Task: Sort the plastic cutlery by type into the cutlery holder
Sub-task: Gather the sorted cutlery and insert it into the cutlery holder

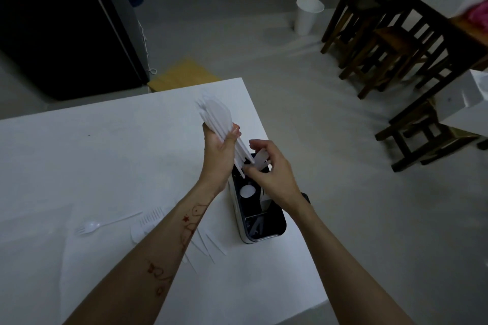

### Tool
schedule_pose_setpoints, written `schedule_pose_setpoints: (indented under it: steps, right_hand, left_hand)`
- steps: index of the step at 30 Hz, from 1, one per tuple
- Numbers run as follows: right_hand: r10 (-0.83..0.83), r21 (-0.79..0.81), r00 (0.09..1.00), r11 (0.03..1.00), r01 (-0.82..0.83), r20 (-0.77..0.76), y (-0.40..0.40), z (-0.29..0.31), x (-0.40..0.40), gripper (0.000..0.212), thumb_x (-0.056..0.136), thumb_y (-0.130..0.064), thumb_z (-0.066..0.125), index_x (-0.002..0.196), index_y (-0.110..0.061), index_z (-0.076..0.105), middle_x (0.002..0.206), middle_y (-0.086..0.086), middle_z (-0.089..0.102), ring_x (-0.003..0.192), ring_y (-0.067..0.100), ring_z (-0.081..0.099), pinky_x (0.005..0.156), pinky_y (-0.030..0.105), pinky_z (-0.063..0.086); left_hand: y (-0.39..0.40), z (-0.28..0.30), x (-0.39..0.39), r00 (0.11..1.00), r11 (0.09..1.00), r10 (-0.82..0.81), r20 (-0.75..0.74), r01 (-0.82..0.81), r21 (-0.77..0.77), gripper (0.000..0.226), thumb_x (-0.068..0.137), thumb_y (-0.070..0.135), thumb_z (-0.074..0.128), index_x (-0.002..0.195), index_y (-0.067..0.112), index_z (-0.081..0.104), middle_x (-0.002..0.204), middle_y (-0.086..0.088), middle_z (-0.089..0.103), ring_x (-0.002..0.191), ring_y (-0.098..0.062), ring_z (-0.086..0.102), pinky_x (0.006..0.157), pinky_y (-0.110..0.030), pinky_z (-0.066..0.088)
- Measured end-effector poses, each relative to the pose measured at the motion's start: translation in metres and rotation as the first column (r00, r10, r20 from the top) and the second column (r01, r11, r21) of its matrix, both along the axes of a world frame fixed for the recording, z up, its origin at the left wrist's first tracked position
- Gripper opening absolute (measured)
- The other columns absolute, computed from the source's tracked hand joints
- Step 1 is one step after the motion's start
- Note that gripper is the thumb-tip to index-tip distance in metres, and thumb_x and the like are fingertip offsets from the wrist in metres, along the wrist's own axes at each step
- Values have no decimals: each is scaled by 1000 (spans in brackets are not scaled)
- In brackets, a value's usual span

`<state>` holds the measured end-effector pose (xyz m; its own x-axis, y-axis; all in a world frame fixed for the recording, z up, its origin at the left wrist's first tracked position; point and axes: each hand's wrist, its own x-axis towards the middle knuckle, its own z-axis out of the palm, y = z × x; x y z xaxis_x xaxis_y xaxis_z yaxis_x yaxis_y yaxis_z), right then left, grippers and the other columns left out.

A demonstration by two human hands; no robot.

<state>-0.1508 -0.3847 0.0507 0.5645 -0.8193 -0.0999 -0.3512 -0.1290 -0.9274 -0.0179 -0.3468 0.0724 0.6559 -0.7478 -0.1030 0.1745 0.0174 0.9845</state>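
Holding a fanned bundle of white plastic cutlery (219, 124) in the left hand (219, 145), fingers wrapped round the handles, heads pointing up and away; reads as a magazine grip, so the right hand can pull one piece at a time without going back to the table; the bundle's handle ends hang right over the cutlery holder (260, 208), which keeps each transfer short.

Right hand (266, 166) is at the lower ends of the bundle, thumb and fingers pinching what looks like a single piece (260, 157) above the holder's far compartment; cannot tell its type, too blurred.

Holder sits at the right edge of the white table (79, 153), long axis running away from the person; dark interior with dividers; a spoon bowl (247, 191) shows in the middle section, something pale lies in the near section, type unclear.

More left to sort: a fork (91, 226) lies loose on the table to the left, and several knives (208, 243) lie partly under the left forearm, near the holder.

Judgement: mid-sort; main risk is the fanned bundle slipping and mixing types into one compartment.
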Motion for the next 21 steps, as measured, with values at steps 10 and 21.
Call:
schedule_pose_setpoints:
  steps: [10,21]
  right_hand:
    - [-27,-337,968,940,-60,-248,-13,0,7,23,74,-36,81,89,-23,68,82,-7,68,89,15,53,71,30,45]
    - [-22,-80,999,997,19,-40,-8,2,-7,36,96,-24,50,131,-24,51,123,-7,64,115,4,57,95,24,45]
  left_hand:
    - [0,-2,6,995,996,-86,-58,87,17,37,92,15,60,124,3,47,101,-1,62,94,-12,62,78,-17,50]
    - [23,-33,-14,962,961,-245,117,225,163,30,94,25,55,120,28,40,111,8,59,99,2,61,76,-15,50]
